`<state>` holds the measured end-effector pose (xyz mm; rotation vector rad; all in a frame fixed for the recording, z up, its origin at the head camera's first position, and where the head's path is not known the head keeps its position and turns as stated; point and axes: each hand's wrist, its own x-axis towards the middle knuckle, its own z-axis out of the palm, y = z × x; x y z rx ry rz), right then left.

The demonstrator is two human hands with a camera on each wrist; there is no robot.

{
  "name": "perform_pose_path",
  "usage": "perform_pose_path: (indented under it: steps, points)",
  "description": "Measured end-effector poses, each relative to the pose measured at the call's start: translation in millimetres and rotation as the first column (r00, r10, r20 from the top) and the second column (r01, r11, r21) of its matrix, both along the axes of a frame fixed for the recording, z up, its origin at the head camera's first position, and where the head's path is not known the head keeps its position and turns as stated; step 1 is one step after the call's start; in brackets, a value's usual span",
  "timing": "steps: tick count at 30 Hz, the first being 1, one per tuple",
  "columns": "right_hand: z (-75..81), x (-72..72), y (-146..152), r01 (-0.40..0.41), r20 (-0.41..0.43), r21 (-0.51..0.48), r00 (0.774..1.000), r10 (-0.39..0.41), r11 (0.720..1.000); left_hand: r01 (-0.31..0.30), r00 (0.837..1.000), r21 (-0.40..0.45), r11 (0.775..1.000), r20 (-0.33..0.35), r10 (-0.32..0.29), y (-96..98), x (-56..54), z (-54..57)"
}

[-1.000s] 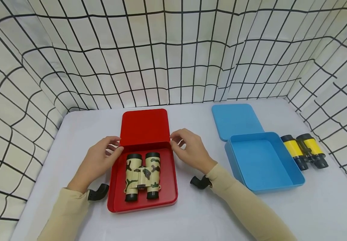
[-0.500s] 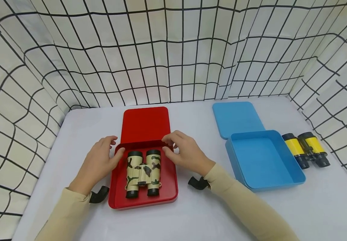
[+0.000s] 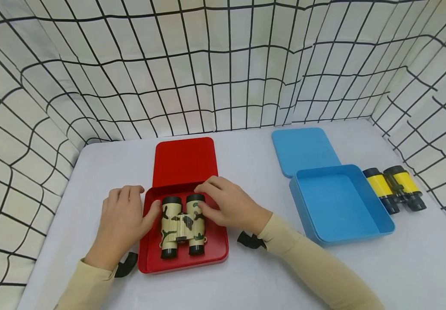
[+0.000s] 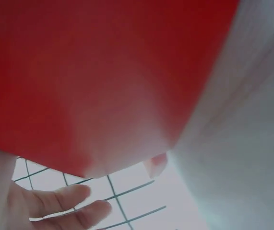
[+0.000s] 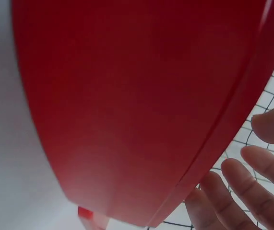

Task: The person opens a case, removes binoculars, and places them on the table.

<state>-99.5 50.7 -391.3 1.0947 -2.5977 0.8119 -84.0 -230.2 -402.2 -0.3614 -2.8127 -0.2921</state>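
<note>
Camouflage-patterned binoculars (image 3: 174, 228) lie in the red box (image 3: 217, 249), black ends toward front and back. My right hand (image 3: 232, 206) reaches over the box's right rim, thumb and index finger right at the far end of the right barrel. At the left rim is my left hand (image 3: 118, 226), its thumb just over the edge and its fingers outside the box. Neither hand grips anything. The box's red outer wall (image 4: 108, 86) fills most of the left wrist view, with fingers (image 4: 62, 199) below it. In the right wrist view, spread fingers (image 5: 247, 184) show beyond the red wall.
Behind the red box lies its red lid (image 3: 186, 161), folded back. To the right stands a blue box (image 3: 304, 215) with its lid (image 3: 304, 148) folded back. Yellow-and-black binoculars (image 3: 395, 189) lie beside it. A black grid wall (image 3: 215, 69) borders the white table (image 3: 261, 280).
My right hand has moved left, from the box's rim to over the binoculars' right barrel. The left hand has shifted slightly toward me from the lid's corner. The boxes and binoculars stay put.
</note>
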Motion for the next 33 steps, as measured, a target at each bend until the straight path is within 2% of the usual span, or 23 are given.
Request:
perform_pose_path:
  steps: [6,12,20,27,33]
  points:
    - [-1.8,2.3,-8.0,-0.059,-0.02,0.063,0.998,0.06,0.996,-0.01,0.999,-0.074,0.997,0.037,0.013,-4.6,4.6,-1.7]
    - [-3.7,3.2,-14.7,-0.085,-0.074,0.139,0.993,0.096,0.987,-0.001,1.0,-0.091,0.996,0.014,0.002,-3.8,6.2,-6.6]
    - [-7.1,5.5,-17.9,-0.071,-0.081,0.223,0.993,0.091,0.972,0.059,0.997,-0.103,0.993,-0.034,-0.063,0.6,6.7,-12.1]
    - [-8.4,5.5,-20.9,-0.047,-0.13,0.25,0.988,0.081,0.967,0.078,0.992,-0.125,0.989,-0.087,-0.09,1.8,4.5,-10.9]
    - [-11.5,7.9,-28.5,-0.044,-0.145,0.288,0.985,0.089,0.957,0.061,0.996,-0.118,0.991,-0.06,-0.068,0.1,4.2,-7.8]
